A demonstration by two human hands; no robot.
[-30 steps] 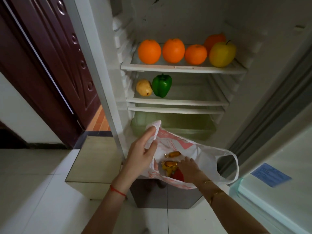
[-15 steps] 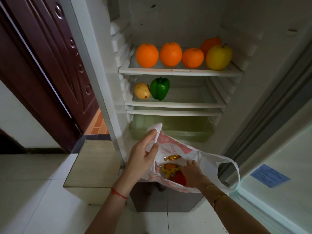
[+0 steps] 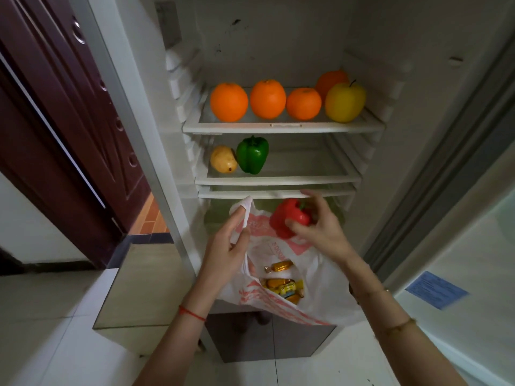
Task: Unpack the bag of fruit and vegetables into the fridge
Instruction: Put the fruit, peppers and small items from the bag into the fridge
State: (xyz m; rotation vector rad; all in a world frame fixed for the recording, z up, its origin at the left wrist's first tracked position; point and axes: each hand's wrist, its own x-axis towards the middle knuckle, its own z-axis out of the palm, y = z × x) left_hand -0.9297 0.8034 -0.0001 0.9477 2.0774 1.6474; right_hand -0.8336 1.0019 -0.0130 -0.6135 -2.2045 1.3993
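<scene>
White tiled floor (image 3: 50,316), open fridge (image 3: 278,51), dark wooden door (image 3: 55,121), perhaps ajar

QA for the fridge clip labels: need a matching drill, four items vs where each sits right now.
Items:
1. yellow apple
2. green pepper
3. red pepper
4. wrapped candies

Places:
A. inside the plastic bag
B. upper shelf, right end
C. in the right hand, above the bag
D. second shelf, beside the pear

Pairs: 1-B, 2-D, 3-C, 4-A
</scene>
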